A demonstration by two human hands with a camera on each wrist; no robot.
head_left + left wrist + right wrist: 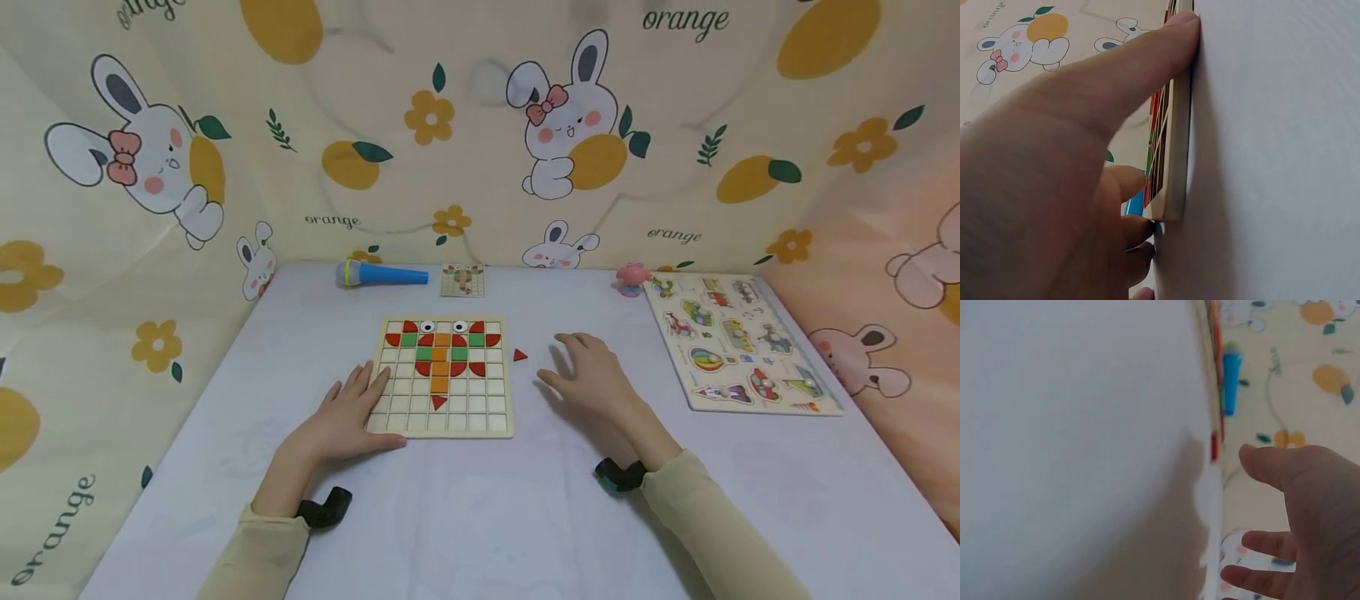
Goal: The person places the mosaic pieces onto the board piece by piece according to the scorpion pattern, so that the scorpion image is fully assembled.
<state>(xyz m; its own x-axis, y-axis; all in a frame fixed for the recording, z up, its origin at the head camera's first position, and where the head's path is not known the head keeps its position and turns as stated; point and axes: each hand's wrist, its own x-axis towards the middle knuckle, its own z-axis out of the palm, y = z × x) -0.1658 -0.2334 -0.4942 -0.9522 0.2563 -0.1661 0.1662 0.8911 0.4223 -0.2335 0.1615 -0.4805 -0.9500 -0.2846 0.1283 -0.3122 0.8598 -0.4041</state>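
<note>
A square wooden grid board (480,408) lies on the table, with red, green and orange tiles and two eye pieces forming a figure on it. My left hand (341,421) rests at its lower left corner, thumb along the near edge and fingers spread on the left side. In the left wrist view the thumb (1182,37) touches the board's edge (1175,144). A loose red triangle tile (520,355) lies just right of the board. To the right of that tile is my right hand (592,379), thumb and fingers apart with nothing between them.
At the back stand a blue toy microphone (386,274), a small pattern card (462,281) and a pink toy figure (632,277). A picture puzzle board (712,333) lies at the right. A printed cloth (480,167) hangs behind the table.
</note>
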